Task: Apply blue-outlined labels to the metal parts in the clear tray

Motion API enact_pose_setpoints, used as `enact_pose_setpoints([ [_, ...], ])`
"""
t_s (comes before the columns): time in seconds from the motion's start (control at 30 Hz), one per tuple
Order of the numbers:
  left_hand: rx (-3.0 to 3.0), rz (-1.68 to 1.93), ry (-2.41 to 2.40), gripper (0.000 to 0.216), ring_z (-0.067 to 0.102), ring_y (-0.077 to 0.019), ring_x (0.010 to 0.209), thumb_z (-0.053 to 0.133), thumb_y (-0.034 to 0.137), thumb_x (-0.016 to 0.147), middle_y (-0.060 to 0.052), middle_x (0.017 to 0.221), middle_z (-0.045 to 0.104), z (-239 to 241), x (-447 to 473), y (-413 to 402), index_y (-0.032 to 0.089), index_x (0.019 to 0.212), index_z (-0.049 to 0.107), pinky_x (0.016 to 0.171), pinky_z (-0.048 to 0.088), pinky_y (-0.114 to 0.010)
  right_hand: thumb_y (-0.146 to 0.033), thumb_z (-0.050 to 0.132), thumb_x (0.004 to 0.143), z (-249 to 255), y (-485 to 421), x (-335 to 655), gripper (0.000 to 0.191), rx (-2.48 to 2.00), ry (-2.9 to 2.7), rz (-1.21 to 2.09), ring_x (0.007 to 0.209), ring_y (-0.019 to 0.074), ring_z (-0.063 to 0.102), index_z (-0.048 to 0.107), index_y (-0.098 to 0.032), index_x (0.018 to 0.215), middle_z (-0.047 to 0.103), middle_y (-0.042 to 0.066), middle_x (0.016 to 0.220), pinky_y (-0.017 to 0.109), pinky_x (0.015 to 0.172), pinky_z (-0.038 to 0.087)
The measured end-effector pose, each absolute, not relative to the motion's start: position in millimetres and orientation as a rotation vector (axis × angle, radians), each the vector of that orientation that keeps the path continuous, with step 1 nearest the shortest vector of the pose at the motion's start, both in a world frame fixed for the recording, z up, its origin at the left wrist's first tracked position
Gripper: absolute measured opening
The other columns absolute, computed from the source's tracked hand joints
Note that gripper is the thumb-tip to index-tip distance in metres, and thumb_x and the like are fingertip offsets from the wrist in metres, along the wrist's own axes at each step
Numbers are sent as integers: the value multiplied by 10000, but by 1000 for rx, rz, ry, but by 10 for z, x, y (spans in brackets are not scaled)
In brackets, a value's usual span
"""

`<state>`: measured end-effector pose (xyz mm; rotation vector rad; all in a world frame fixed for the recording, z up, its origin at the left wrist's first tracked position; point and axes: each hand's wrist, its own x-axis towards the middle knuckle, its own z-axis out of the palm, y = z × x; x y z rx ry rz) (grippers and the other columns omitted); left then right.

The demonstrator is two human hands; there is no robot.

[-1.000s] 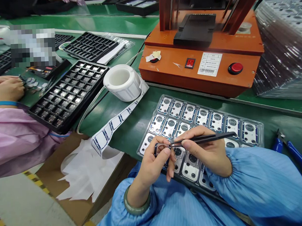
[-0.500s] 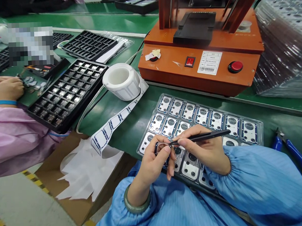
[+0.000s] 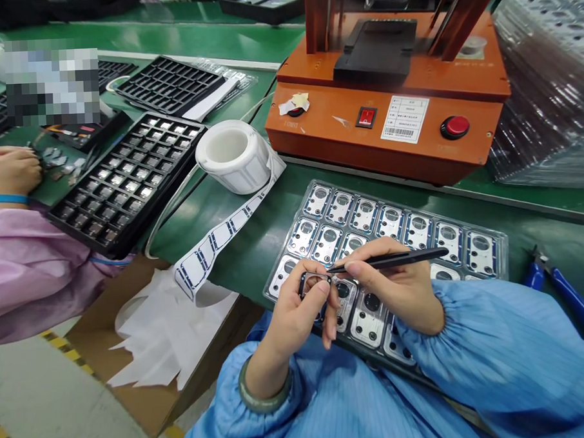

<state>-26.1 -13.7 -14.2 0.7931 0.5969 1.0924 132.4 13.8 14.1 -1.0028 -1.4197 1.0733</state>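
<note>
My left hand [image 3: 296, 315] pinches a small dark-rimmed metal frame part [image 3: 313, 283] between thumb and fingers, just over the near left corner of a clear blister tray [image 3: 496, 239] full of silver camera-frame parts. My right hand [image 3: 396, 292] grips black tweezers [image 3: 395, 260] whose tips touch the top edge of that part. Both arms wear blue sleeves; a green bangle sits on my left wrist.
An orange press machine [image 3: 388, 111] stands behind the tray. A white label roll [image 3: 231, 154] trails a strip off the table edge towards a cardboard box [image 3: 147, 354] of backing paper. Black part trays [image 3: 126, 181] lie left, beside a pink-sleeved co-worker's hand [image 3: 9, 170]. Blue pliers [image 3: 566, 297] lie right.
The tweezers' tips have settled slightly lower onto the part in my left hand. Both hands stay in nearly the same place.
</note>
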Motion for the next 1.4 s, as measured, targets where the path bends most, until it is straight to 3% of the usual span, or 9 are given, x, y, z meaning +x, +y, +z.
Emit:
enact_pose_setpoints([
  [0.53, 779, 1104, 592, 30, 585, -65, 370, 468, 214, 945, 45, 714, 633, -143, -262, -139, 209, 969, 486, 301, 457, -125, -240, 713, 807, 148, 144, 1338, 70, -1095, -1439, 1022, 621, 125, 621, 664, -210, 766, 665, -13, 706, 232, 568, 489],
  [0.73, 781, 1113, 591, 101, 593, -72, 391, 463, 300, 950, 37, 724, 633, -138, -262, -144, 210, 983, 495, 318, 469, -137, -267, 711, 808, 161, 149, 1336, 91, -1111, -1412, 1014, 634, 140, 633, 651, -211, 769, 674, -7, 722, 248, 584, 500],
  [0.97, 757, 1102, 607, 178, 606, -87, 391, 379, 323, 975, 15, 735, 645, -115, -254, -135, 196, 999, 501, 328, 470, -153, -327, 495, 963, 150, 153, 1354, 218, -1014, -1383, 1170, 778, 172, 661, 631, -207, 841, 690, 26, 831, 316, 728, 525],
  [1.17, 752, 1103, 657, 172, 587, -90, 366, 372, 320, 977, 27, 704, 649, -115, -249, -145, 203, 967, 498, 312, 465, -169, -339, 480, 956, 133, 162, 1376, 247, -1107, -1625, 1202, 548, 113, 539, 564, -193, 776, 575, -25, 616, 239, 543, 441],
  [1.3, 828, 1086, 717, 189, 540, -90, 317, 364, 330, 981, 56, 508, 594, -146, -244, -152, 198, 968, 499, 306, 419, -140, -354, 560, 901, 127, 169, 1330, 187, -1124, -1808, 1227, 502, 115, 540, 558, -192, 806, 618, -25, 580, 228, 497, 428],
  [1.4, 858, 1093, 767, 215, 507, -84, 294, 380, 359, 973, 51, 472, 588, -159, -238, -148, 187, 928, 501, 289, 389, -130, -349, 558, 897, 116, 182, 1301, 210, -1192, -1838, 1246, 515, 122, 561, 547, -196, 755, 631, -17, 579, 228, 506, 443],
])
